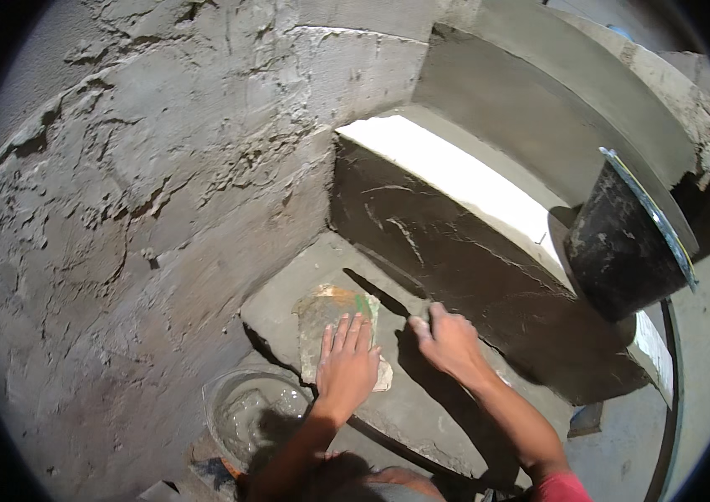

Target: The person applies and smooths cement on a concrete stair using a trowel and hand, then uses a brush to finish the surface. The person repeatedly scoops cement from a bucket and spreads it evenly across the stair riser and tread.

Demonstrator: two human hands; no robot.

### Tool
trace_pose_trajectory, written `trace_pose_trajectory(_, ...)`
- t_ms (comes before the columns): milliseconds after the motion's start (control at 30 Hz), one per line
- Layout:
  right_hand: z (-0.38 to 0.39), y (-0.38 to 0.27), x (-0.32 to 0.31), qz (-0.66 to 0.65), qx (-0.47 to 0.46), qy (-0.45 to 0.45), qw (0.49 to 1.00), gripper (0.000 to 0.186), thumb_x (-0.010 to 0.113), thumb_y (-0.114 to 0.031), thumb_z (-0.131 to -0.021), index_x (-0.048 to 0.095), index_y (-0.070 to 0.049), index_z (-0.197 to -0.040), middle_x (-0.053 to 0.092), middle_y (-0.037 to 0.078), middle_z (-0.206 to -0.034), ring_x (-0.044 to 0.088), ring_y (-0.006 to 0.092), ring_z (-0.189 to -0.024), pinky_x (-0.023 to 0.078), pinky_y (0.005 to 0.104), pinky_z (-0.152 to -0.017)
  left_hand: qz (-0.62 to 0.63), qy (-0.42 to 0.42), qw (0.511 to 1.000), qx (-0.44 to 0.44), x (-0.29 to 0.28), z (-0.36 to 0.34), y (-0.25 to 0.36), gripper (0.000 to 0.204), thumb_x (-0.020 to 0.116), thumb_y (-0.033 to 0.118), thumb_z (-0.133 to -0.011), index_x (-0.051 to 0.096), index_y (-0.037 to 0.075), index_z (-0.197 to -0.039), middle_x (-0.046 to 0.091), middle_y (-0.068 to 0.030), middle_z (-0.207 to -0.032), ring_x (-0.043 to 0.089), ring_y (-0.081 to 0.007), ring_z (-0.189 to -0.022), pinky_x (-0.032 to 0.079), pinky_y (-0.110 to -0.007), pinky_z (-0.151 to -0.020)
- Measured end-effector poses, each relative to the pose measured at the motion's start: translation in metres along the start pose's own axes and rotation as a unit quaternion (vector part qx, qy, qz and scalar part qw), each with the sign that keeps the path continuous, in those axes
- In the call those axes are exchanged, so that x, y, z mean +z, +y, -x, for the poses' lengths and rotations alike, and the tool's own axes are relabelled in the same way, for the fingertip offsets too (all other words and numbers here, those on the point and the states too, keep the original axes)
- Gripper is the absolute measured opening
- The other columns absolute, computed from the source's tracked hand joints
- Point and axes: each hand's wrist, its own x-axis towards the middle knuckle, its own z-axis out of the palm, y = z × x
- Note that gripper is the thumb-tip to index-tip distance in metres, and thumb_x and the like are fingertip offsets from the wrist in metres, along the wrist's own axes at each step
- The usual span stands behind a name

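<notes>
My left hand [347,368] lies flat, fingers stretched, on a worn, mortar-stained board [311,336] with orange and green patches along its far end. The board rests on a grey cement step [288,280]. To the right of it, my right hand [449,341] is closed low over the same step, close to the dark riser [455,259]. From the fist a narrow, dark, blade-like tool [376,291] points away to the far left, seen nearly edge-on; its handle is hidden in the fingers. Below my left forearm stands a bucket [214,410] with wet grey mortar [259,410] in it.
A black bucket [618,243] leans tilted at the right, by the sunlit edge of the higher step [464,184]. Rough, partly plastered wall [163,167] rises on the left. Curved cement steps [531,100] climb at the back right. The lower step's edge drops off near me.
</notes>
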Motion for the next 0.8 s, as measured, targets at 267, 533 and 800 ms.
trace_pose_trajectory(267,-0.035,-0.009,-0.017,0.000,0.038,0.091,0.995,0.048,0.064,-0.044,-0.107,0.068,0.004,-0.111,0.074,0.036,-0.095,0.073,0.0569,-0.097,0.056,0.0635,-0.088,0.018,0.008,1.000,-0.001,-0.003,-0.001,0.001,0.060,0.062,0.033,-0.107,0.055,-0.001,-0.157,0.051,-0.0189,-0.167,0.041,-0.0373,-0.159,0.025,-0.057,-0.133)
trace_pose_trajectory(533,0.004,-0.015,-0.074,-0.140,-0.009,0.253,0.957,0.036,0.068,-0.029,-0.108,0.062,0.005,-0.096,0.063,0.022,-0.071,0.060,0.0276,-0.063,0.050,0.0438,-0.064,0.070,-0.019,0.997,-0.028,-0.011,-0.003,0.000,0.057,0.062,0.031,-0.107,0.057,-0.001,-0.154,0.053,-0.0177,-0.166,0.043,-0.0360,-0.158,0.026,-0.055,-0.133)
trace_pose_trajectory(800,-0.058,-0.045,-0.031,-0.001,0.036,0.015,0.999,0.049,0.064,-0.043,-0.108,0.070,0.006,-0.106,0.072,0.037,-0.092,0.072,0.0571,-0.098,0.055,0.0617,-0.089,0.041,0.000,0.999,-0.011,-0.007,-0.020,-0.002,0.054,0.060,0.031,-0.107,0.059,0.001,-0.153,0.054,-0.0156,-0.165,0.041,-0.0339,-0.159,0.023,-0.056,-0.134)
